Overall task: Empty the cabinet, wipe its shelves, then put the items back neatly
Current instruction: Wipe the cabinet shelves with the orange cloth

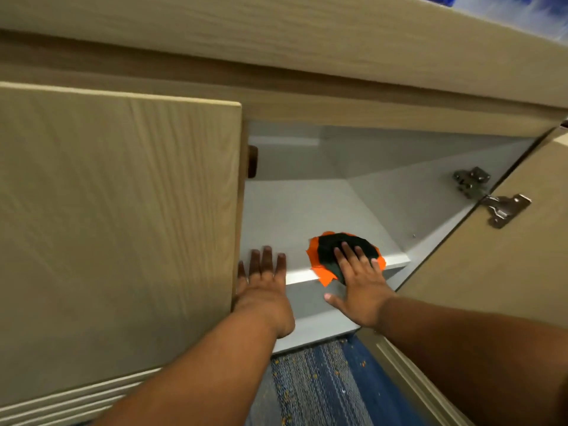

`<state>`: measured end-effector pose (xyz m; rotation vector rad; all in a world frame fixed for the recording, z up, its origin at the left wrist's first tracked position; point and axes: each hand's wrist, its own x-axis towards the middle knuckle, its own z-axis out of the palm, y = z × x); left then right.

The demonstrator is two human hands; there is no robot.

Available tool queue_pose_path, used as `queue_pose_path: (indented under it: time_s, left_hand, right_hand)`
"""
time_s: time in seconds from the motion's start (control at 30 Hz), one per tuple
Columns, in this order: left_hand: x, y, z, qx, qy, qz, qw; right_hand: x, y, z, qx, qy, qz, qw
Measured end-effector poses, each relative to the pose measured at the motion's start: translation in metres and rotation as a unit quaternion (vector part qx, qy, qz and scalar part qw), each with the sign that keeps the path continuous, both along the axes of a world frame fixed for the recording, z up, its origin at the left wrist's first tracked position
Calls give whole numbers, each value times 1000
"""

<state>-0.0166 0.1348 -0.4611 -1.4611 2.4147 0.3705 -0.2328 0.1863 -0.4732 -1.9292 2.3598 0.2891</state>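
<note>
The cabinet stands open, its white shelf (295, 216) bare of items. An orange and dark green cloth (332, 245) lies near the shelf's front edge. My right hand (358, 285) presses flat on the cloth with straight fingers, thumb spread out below the shelf edge. My left hand (264, 282) rests with straight fingers on the shelf's front left, beside the left door's edge. The cabinet floor (313, 327) below the shelf is white and bare where visible.
The left door (116, 226) is nearly closed and covers the cabinet's left half. The right door (504, 272) swings open to the right on metal hinges (491, 196). A blue woven rug (319, 385) with crumbs lies on the floor below.
</note>
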Motion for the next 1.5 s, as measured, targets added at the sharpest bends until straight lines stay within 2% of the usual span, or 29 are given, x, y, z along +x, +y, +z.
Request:
queue_pose_path:
  time_s: [0.17,0.3,0.47,0.57,0.67,0.73,0.83,0.9,0.97,1.07,1.17,1.27,1.3,1.37,1.5]
  left_hand:
    - [-2,-8,0,14,20,-10,1000]
    - [-9,-17,-2,30,17,6,999]
    - [-4,-15,-6,-27,20,3,999]
    - [-1,-20,-9,-37,16,14,999]
    - [-3,-16,-14,-48,11,9,999]
    - [-3,-12,-11,-50,18,18,998]
    - [-4,-1,8,-27,0,25,999]
    - [-4,7,22,10,-1,29,1000]
    - [-6,9,37,61,16,48,997]
    - [-10,15,57,103,31,99,989]
    - [-7,41,90,151,14,101,983]
    - [-1,63,137,152,-13,100,983]
    - [1,67,155,150,-20,98,984]
    - [1,77,193,147,-22,102,984]
    - [-10,96,282,112,-19,101,988]
  right_hand:
    - [10,-4,12,48,19,-4,999]
    - [11,-6,4,36,9,-2,999]
    - [8,-11,-1,32,0,58,998]
    - [12,-29,-17,-43,-8,142,989]
    - [2,-28,-35,-122,-15,173,977]
    - [-1,-28,-36,-133,7,192,972]
    - [-4,-35,-21,-87,5,213,973]
    - [-6,-38,-6,15,-3,241,970]
    - [-8,-38,16,102,28,244,964]
    - [1,-35,41,135,3,220,966]
    - [16,-19,88,178,-35,177,967]
    - [18,11,153,214,-60,191,956]
    - [18,22,172,234,-51,220,946]
    - [18,50,212,286,-29,214,934]
    - [-7,82,295,302,-43,240,922]
